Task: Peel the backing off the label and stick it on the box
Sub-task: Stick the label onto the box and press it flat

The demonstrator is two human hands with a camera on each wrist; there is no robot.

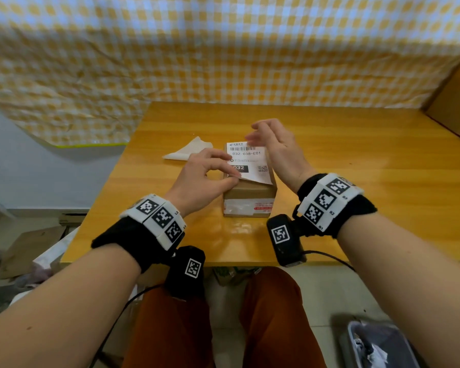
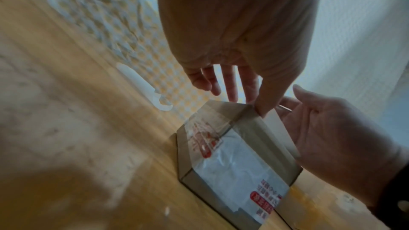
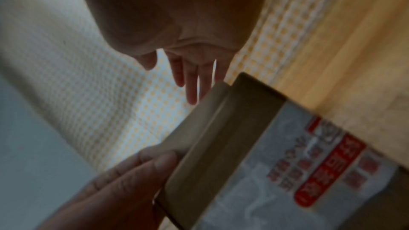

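left hand (image 1: 205,176) pinches label (image 1: 250,162) corner | on box (image 1: 250,197) | right hand (image 1: 276,147) open

A glossy yellow wooden tabletop (image 1: 329,155) stands before a wrinkled yellow-and-white checked cloth (image 1: 170,49) hanging behind it. A large cardboard carton (image 1: 454,96) sits at the far right edge. On the floor, lower right, is a grey bin (image 1: 377,346) holding crumpled scraps.

Bare forearms, no sleeves. Each wrist: black fabric cuff (image 1: 133,243) under a white band (image 1: 157,219) of square black-and-white fiducial tags. Black camera pod (image 1: 286,239) with one tag hangs at 6 o'clock of each cuff, thin black cable trailing. Rust-orange trousers (image 1: 271,314).
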